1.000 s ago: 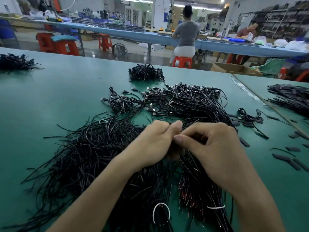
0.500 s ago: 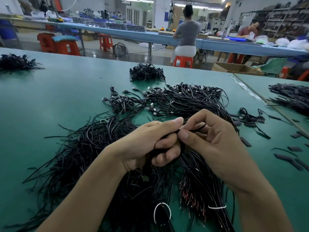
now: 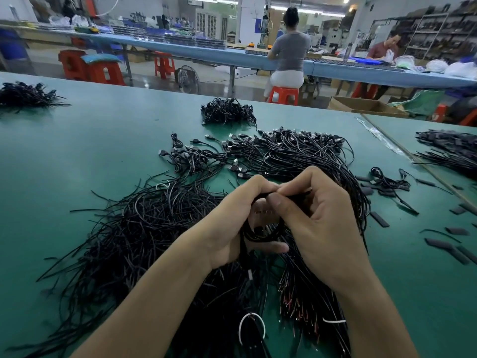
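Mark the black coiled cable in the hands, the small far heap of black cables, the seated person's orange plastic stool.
black coiled cable (image 3: pixel 262 237): head view, loop's lower curve
small far heap of black cables (image 3: pixel 228 112): head view, middle
orange plastic stool (image 3: pixel 283 94): head view, front face

The left hand (image 3: pixel 224 228) has turned its palm toward the camera. Its fingers now curl through a black cable (image 3: pixel 265 237), newly wound into a small loop at frame centre. The right hand (image 3: pixel 325 223) arches higher, pinching the loop's top.
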A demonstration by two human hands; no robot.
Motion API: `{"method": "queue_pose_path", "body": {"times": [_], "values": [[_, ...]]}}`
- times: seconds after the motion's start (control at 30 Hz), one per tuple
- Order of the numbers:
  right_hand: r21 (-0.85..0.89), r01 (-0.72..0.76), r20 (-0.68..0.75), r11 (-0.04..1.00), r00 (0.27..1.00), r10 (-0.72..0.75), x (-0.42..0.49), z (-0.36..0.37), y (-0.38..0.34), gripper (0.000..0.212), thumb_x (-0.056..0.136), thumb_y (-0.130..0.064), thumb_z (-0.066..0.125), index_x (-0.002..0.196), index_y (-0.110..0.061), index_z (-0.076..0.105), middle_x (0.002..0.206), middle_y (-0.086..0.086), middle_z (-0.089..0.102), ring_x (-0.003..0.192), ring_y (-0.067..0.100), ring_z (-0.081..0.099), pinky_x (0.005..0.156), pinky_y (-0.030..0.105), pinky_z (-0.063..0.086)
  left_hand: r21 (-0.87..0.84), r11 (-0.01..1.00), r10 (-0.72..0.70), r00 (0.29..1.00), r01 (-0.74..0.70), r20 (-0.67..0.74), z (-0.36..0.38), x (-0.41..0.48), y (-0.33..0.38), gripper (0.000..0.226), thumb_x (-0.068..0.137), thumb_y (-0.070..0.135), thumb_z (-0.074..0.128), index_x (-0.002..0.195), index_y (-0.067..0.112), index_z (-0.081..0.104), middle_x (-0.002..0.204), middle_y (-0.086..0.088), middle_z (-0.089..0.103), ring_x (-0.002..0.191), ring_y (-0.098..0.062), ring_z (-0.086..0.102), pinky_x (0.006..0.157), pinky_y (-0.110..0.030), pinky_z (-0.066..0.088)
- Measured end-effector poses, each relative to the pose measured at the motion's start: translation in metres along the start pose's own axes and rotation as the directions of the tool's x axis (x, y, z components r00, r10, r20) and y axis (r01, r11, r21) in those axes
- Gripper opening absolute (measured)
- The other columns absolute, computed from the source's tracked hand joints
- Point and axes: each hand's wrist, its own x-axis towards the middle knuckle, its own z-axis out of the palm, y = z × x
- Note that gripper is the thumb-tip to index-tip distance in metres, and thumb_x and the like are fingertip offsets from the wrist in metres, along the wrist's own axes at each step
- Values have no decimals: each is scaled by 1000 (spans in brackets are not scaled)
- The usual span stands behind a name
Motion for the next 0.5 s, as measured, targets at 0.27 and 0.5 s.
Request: {"method": "queue_pose_path", "body": {"times": [0.27,0.5], "values": [[-151,-4,-99,988,995,-11,2,0,3,16,87,-17,74,81,-28,63,61,-7,67,48,6,62,49,15,46,168,984,-49,999,52,-22,-5,1,-2,62,99,60,38,67,19,72,59,-6,61,37,-11,47,32,-15,33],[-300,-345,-52,889,937,345,0,5,24,27,95,-46,57,118,-33,59,79,-10,67,67,-4,63,57,7,46,118,958,287,914,-263,-289,-17,2,-1,55,96,60,44,57,23,59,47,4,45,32,-7,30,28,-16,26]]}}
